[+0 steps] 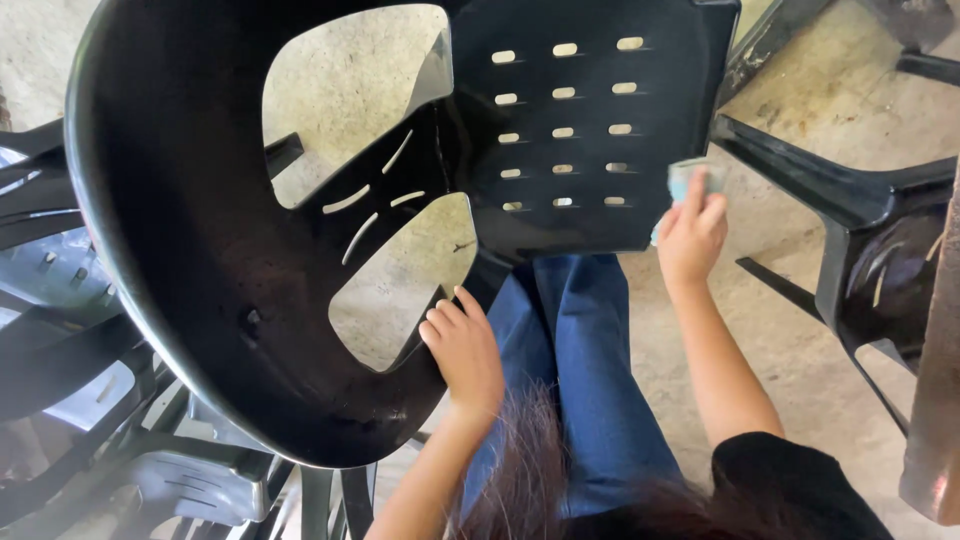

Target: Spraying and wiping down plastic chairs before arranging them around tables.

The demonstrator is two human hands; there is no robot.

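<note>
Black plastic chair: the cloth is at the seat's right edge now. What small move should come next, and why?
Probably slide the right hand with its pale cloth leftward across the slotted seat of the black plastic chair. The cloth sits only at the seat's right edge, the rows of slots lie to its left, and the left hand already steadies the backrest rim.

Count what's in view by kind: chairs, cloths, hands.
Black plastic chairs: 2, the held chair and the chair at right
Stack of grey chairs: 1; number in it unclear
Pale cloth: 1
Hands: 2, left hand, right hand
Total: 6
</note>
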